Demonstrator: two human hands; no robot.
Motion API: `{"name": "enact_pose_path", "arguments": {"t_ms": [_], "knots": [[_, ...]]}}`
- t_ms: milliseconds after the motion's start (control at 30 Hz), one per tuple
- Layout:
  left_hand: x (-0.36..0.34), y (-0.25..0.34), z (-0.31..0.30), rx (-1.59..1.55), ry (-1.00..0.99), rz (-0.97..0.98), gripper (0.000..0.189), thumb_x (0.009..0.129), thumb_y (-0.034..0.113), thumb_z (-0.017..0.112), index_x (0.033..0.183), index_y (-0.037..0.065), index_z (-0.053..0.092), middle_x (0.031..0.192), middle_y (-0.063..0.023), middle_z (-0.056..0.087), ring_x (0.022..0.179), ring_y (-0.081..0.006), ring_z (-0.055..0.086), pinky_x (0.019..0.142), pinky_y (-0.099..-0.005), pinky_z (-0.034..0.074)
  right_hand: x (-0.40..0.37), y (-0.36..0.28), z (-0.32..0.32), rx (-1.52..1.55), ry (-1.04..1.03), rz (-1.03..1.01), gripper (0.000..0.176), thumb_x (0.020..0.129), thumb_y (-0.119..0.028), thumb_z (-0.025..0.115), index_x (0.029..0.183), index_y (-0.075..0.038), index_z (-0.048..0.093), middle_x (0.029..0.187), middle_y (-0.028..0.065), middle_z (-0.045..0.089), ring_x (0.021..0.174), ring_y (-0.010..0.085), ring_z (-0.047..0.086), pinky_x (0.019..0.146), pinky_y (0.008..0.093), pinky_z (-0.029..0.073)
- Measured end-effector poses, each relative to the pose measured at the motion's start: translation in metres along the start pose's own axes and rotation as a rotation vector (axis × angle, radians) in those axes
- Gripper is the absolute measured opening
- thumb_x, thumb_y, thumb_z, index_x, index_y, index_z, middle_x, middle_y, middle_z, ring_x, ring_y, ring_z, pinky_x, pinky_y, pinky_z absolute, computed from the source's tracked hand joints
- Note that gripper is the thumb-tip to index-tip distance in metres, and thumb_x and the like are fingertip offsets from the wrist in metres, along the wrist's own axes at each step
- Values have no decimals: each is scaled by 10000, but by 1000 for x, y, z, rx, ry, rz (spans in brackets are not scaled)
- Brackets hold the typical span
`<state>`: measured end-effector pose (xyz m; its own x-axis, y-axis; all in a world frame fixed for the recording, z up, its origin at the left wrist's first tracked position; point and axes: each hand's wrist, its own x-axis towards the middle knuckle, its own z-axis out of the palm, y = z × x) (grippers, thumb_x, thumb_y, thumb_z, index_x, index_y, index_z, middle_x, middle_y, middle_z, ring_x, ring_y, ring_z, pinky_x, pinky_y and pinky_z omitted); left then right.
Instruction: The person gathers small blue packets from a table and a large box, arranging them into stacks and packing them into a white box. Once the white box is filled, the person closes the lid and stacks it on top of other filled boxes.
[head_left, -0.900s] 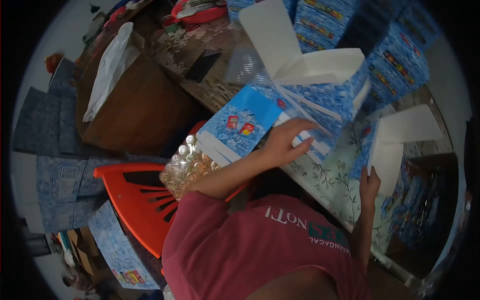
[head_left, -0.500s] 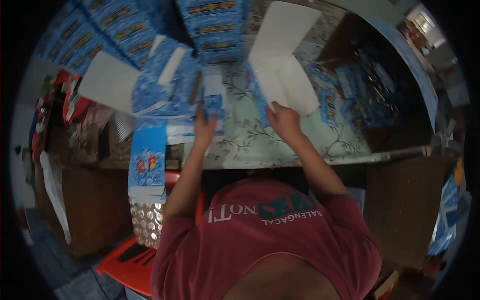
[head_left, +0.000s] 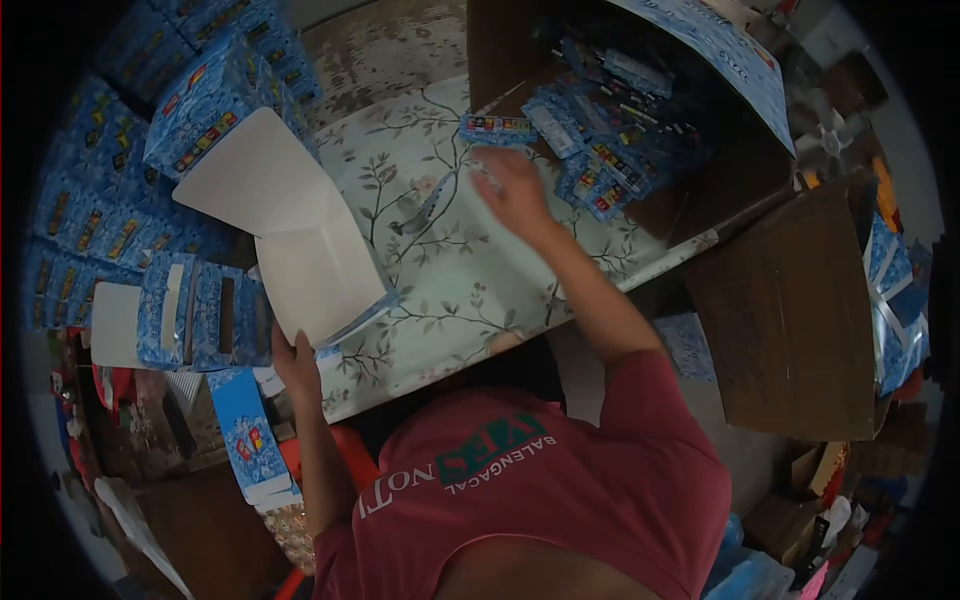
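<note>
An opened blue carton (head_left: 318, 262), its white inside facing up, stands on the left part of the flowered tablecloth. My left hand (head_left: 297, 368) is at its near lower corner, with the thumb against the edge. My right hand (head_left: 515, 195) is over the cloth with its fingers apart, slightly blurred and holding nothing visible. Just past its fingertips lies a small blue packet (head_left: 497, 128) with a row of coloured marks. More blue packets (head_left: 610, 175) spill from a large brown cardboard box (head_left: 505, 50) lying open towards me.
Stacked blue cartons (head_left: 85, 195) fill the far left, with a larger blue carton (head_left: 205, 105) beside the opened one. Flattened blue carton pieces (head_left: 245, 430) hang over the table's left edge. Another brown box (head_left: 785, 320) stands at the right, below the table edge.
The view has turned to the right. My right hand has left the opened carton and moved towards the blue packets. My left hand has moved from the carton pieces to the opened carton.
</note>
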<state>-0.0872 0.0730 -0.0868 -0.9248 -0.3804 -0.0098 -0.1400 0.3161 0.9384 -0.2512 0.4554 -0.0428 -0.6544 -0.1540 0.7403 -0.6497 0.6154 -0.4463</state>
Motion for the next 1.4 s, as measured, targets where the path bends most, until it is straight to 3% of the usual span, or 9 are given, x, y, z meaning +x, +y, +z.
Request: {"name": "enact_pose_path", "arguments": {"t_ms": [167, 367, 433, 467, 533, 667, 900, 1067, 1400], "knots": [[-1, 34, -6, 19, 225, -19, 378, 953, 126, 414, 1303, -17, 433, 1122, -156, 584, 918, -212, 601, 708, -316, 487, -15, 177, -107, -761, -247, 767, 533, 843, -466, 550, 1210, -80, 534, 1160, 162, 569, 1092, 335, 515, 908, 478, 417], [-3, 21, -38, 71, 275, -106, 387, 951, 108, 428, 1319, -14, 422, 1206, -208, 540, 1028, -275, 584, 792, -364, 496, -67, 180, -88, -679, -113, 551, 521, 839, -487, 545, 1199, -111, 565, 1204, 157, 550, 1112, 376, 489, 912, 549, 369], [-14, 48, -8, 744, 624, 444, 440, 915, 60, 498, 1340, -4, 404, 1351, -236, 427, 1236, -342, 451, 965, -408, 410, -83, 145, -68, -775, -74, 462, 510, 843, -501, 538, 1178, -119, 582, 1257, 160, 514, 1146, 384, 462, 950, 565, 314], [-21, 70, 9, 755, 628, 439, 440, 915, 60, 498, 1340, -4, 404, 1351, -236, 427, 1236, -342, 451, 965, -408, 410, -90, 127, -59, -764, -80, 461, 510, 843, -501, 538, 1178, -119, 582, 1257, 160, 514, 1146, 384, 462, 950, 565, 314], [-36, 116, 53, 668, 405, 723, 524, 857, 18, 573, 1348, 0, 392, 1428, -237, 327, 1336, -358, 317, 1061, -430, 302, -91, 97, -52, -584, -159, 387, 509, 842, -513, 555, 1182, -136, 580, 1209, 144, 534, 1092, 391, 495, 947, 581, 291], [-49, 129, 152, 447, -271, 593, 614, 812, 91, 663, 1355, 21, 386, 1430, -234, 321, 1323, -381, 329, 1062, -430, 308, -45, 113, -50, -447, -191, 380, 521, 841, -512, 559, 1190, -126, 573, 1215, 160, 531, 1081, 405, 507, 939, 583, 319], [16, 99, 293, 782, -526, 605, 837, 765, 540, 644, 1400, 87, 343, 1470, -199, 261, 1386, -390, 156, 1064, -620, 137, 45, 244, -10, -727, -335, 620, 654, 817, -599, 534, 1309, -170, 486, 1427, 169, 354, 1313, 383, 316, 1038, 545, 288], [4, 83, 287, 840, -498, 661, 860, 763, 579, 618, 1418, 109, 321, 1478, -181, 262, 1387, -383, 164, 1073, -612, 115, 25, 165, 10, -596, -587, 454, 707, 819, -605, 524, 1374, -184, 399, 1482, 108, 276, 1367, 343, 214, 1075, 582, 150], [-55, 56, 159, 717, -731, 553, 815, 706, 410, 743, 1369, 82, 401, 1456, -180, 315, 1355, -391, 251, 1087, -481, 247, -78, 44, -9, -328, -663, 5, 603, 814, -465, 629, 1314, -160, 482, 1330, 112, 474, 1265, 303, 395, 1060, 536, 200]]}}
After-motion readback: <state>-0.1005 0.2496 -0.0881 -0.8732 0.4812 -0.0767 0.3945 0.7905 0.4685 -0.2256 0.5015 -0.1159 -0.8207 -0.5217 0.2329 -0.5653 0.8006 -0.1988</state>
